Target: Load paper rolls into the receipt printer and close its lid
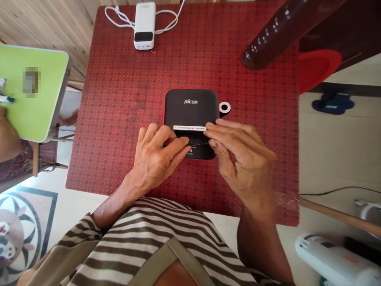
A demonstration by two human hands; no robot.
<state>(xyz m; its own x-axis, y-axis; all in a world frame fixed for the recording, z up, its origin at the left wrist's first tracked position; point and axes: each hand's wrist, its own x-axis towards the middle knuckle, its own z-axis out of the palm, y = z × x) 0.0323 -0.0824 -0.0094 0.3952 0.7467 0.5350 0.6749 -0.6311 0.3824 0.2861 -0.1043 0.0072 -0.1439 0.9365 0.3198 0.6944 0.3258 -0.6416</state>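
A black, flat, square device (192,113) with rounded corners lies on the table, white lettering near its top edge. Across its lower part runs a white label strip (186,128) with small print and a yellow warning mark. My left hand (157,153) is closed on the device's lower left side, its thumb and forefinger together over the dark lower panel. From the right, my right hand (242,149) bends its fingers and thumb close together at the strip's right end; what lies between them is too small to make out. A thin shiny line shows between the hands.
Beside the device's right edge sits a small white ring with a black centre (225,107). A white power bank (145,26) with a white cable lies at the back of the red patterned table (119,99). A dark brown post (268,35) rises back right. At left, another person's arm (8,135) touches a green table (44,115).
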